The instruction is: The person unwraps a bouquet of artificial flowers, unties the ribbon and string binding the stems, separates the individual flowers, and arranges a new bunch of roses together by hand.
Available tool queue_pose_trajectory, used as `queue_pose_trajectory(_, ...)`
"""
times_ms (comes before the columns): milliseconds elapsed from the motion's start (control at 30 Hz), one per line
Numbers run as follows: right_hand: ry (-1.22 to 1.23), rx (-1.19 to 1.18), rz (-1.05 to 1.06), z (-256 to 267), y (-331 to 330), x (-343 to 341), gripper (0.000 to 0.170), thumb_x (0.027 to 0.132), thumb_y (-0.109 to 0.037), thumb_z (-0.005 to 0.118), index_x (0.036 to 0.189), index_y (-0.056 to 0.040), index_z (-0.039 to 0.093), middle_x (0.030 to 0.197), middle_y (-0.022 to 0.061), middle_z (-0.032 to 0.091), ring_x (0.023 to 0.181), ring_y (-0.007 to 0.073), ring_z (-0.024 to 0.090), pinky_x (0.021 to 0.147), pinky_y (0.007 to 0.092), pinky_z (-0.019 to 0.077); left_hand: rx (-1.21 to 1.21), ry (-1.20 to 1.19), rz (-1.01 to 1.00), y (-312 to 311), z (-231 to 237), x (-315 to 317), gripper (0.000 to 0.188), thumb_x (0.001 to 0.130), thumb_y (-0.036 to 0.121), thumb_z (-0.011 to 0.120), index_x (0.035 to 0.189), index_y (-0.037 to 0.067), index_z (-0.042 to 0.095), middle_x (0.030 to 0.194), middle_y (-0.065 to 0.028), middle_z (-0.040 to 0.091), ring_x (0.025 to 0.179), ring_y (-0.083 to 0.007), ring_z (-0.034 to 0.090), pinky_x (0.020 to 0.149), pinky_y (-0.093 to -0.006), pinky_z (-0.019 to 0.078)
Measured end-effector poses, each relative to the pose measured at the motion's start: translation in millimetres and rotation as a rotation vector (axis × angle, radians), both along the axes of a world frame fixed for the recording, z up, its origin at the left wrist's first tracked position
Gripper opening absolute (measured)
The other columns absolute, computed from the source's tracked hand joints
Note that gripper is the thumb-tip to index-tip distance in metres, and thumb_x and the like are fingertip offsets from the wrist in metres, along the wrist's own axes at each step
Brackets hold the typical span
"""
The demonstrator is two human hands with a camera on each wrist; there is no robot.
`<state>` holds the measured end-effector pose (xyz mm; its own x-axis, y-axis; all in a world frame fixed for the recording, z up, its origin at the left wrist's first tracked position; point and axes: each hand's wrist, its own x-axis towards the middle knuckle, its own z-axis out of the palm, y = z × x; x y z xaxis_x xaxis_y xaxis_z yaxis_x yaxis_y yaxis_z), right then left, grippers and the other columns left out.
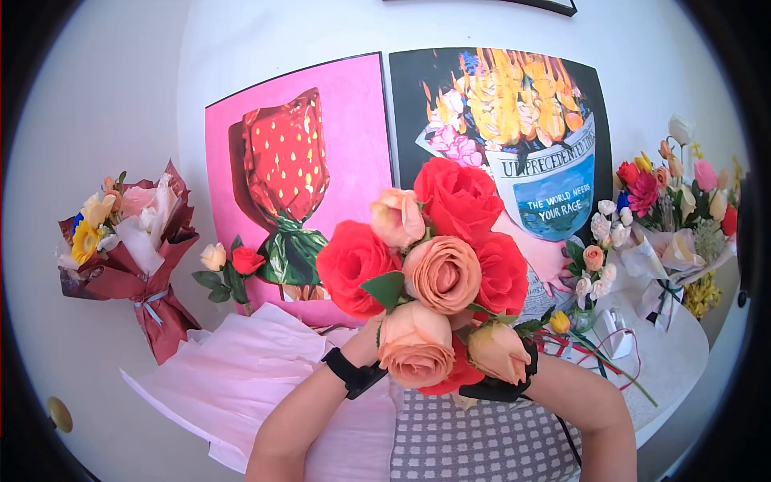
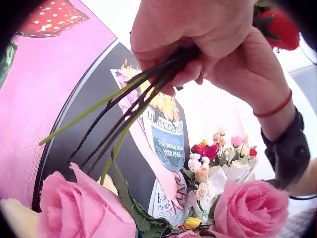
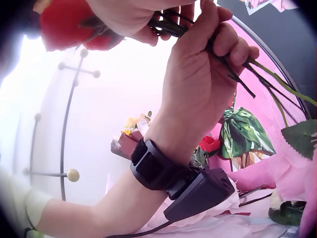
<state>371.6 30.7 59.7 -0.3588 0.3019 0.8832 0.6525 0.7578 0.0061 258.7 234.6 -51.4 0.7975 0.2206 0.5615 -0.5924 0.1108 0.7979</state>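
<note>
A bunch of red and peach roses (image 1: 442,275) is held up in front of me, and its blooms cover most of both hands in the head view. My left hand (image 2: 193,29) curls round the dark stems (image 2: 148,82) in the left wrist view, their lower ends fanning out past the fingers. It also shows in the right wrist view as a fist around the stems (image 3: 277,84). Closer to the blooms, my right hand (image 3: 133,15) grips the same stems, right beside the left. Red petals (image 3: 64,25) hang next to it.
A maroon-wrapped bouquet (image 1: 157,265) leans at the left, near pale pink wrapping sheets (image 1: 241,377). More flowers (image 1: 675,193) stand on the white table (image 1: 683,353) at the right, beside loose ribbons. Two pictures (image 1: 353,96) lean against the wall. Pink roses (image 2: 252,208) lie below the stems.
</note>
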Motion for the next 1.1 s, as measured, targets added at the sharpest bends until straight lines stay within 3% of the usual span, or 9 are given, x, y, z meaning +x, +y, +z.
queue_pose_trajectory(267, -0.024, 0.001, 0.044, 6, 18, -17, 0.04, 0.067, -0.015, 0.066, 0.106, -0.0123, 0.056, 0.106, 0.0057, 0.056, 0.1, 0.0236, 0.052, 0.085, 0.0344, 0.0415, 0.047, 0.011, -0.005, 3, -11, -1, 0.035, 0.089, 0.016, 0.048, 0.122, 0.006, 0.043, 0.116, -0.0093, 0.049, 0.107, -0.0194, 0.047, 0.096, -0.0291, 0.0377)
queue_pose_trajectory(367, 0.064, 0.242, -0.202, 38, -18, -40, 0.039, 0.065, -0.014, 0.068, 0.103, -0.0117, 0.058, 0.104, 0.0064, 0.057, 0.099, 0.0262, 0.052, 0.083, 0.0368, 0.0412, 0.064, 0.015, -0.006, 2, 23, 24, 0.035, 0.089, 0.016, 0.048, 0.122, 0.006, 0.043, 0.116, -0.0092, 0.049, 0.107, -0.0193, 0.047, 0.096, -0.0291, 0.0375)
queue_pose_trajectory(433, 0.246, -0.216, -0.103, 43, -27, -45, 0.038, 0.064, -0.013, 0.069, 0.1, -0.0102, 0.059, 0.103, 0.0073, 0.058, 0.096, 0.0284, 0.052, 0.08, 0.0385, 0.0407, 0.072, 0.02, -0.007, -2, -3, 13, 0.035, 0.089, 0.016, 0.048, 0.122, 0.006, 0.043, 0.116, -0.0092, 0.049, 0.108, -0.0192, 0.047, 0.096, -0.0291, 0.0374)
queue_pose_trajectory(600, 0.296, -0.034, -0.246, 37, -32, -44, 0.041, 0.063, -0.016, 0.073, 0.1, -0.0066, 0.058, 0.102, 0.0095, 0.055, 0.095, 0.0261, 0.052, 0.076, 0.0349, 0.0427, 0.091, 0.034, -0.006, -1, -8, 15, 0.035, 0.089, 0.016, 0.048, 0.122, 0.006, 0.043, 0.116, -0.0091, 0.049, 0.108, -0.0191, 0.046, 0.097, -0.029, 0.0372)
queue_pose_trajectory(700, 0.565, 0.009, -0.045, 38, -32, -47, 0.044, 0.063, -0.015, 0.076, 0.101, -0.0043, 0.057, 0.101, 0.0092, 0.05, 0.093, 0.0213, 0.053, 0.072, 0.0283, 0.0457, 0.101, 0.042, -0.004, -3, -25, 9, 0.036, 0.089, 0.016, 0.048, 0.122, 0.006, 0.043, 0.116, -0.0091, 0.049, 0.108, -0.019, 0.046, 0.097, -0.029, 0.037)
queue_pose_trajectory(833, 0.519, 0.125, -0.063, 40, -30, -45, 0.04, 0.063, -0.015, 0.076, 0.097, -0.0033, 0.058, 0.097, 0.0083, 0.051, 0.09, 0.0211, 0.054, 0.071, 0.0273, 0.0456, 0.115, 0.05, -0.003, 4, -5, 13, 0.036, 0.089, 0.016, 0.048, 0.123, 0.006, 0.043, 0.117, -0.009, 0.049, 0.108, -0.0189, 0.046, 0.097, -0.029, 0.0368)
queue_pose_trajectory(933, 0.669, 0.067, 0.111, 40, -30, -44, 0.037, 0.062, -0.015, 0.077, 0.093, -0.0023, 0.059, 0.091, 0.0072, 0.052, 0.084, 0.0201, 0.053, 0.065, 0.0269, 0.0449, 0.127, 0.057, -0.003, -1, 2, 18, 0.036, 0.089, 0.016, 0.048, 0.123, 0.006, 0.043, 0.117, -0.0089, 0.048, 0.109, -0.0188, 0.046, 0.097, -0.029, 0.0367)
queue_pose_trajectory(1000, 0.393, 0.182, -0.127, 32, -30, -34, 0.043, 0.07, -0.004, 0.07, 0.107, -0.0035, 0.048, 0.104, 0.0055, 0.052, 0.092, 0.0138, 0.053, 0.078, 0.025, 0.0437, 0.138, 0.062, -0.007, 5, 16, 31, 0.036, 0.089, 0.016, 0.048, 0.123, 0.006, 0.043, 0.117, -0.0089, 0.048, 0.109, -0.0187, 0.046, 0.097, -0.029, 0.0366)
queue_pose_trajectory(1100, 0.379, 0.191, -0.24, 30, -33, -35, 0.043, 0.07, -0.003, 0.07, 0.107, -0.0025, 0.048, 0.105, 0.0056, 0.051, 0.093, 0.0138, 0.053, 0.079, 0.0242, 0.0431, 0.153, 0.069, -0.006, 5, 1, 24, 0.036, 0.089, 0.015, 0.048, 0.123, 0.006, 0.043, 0.117, -0.0088, 0.048, 0.109, -0.0186, 0.046, 0.097, -0.029, 0.0364)
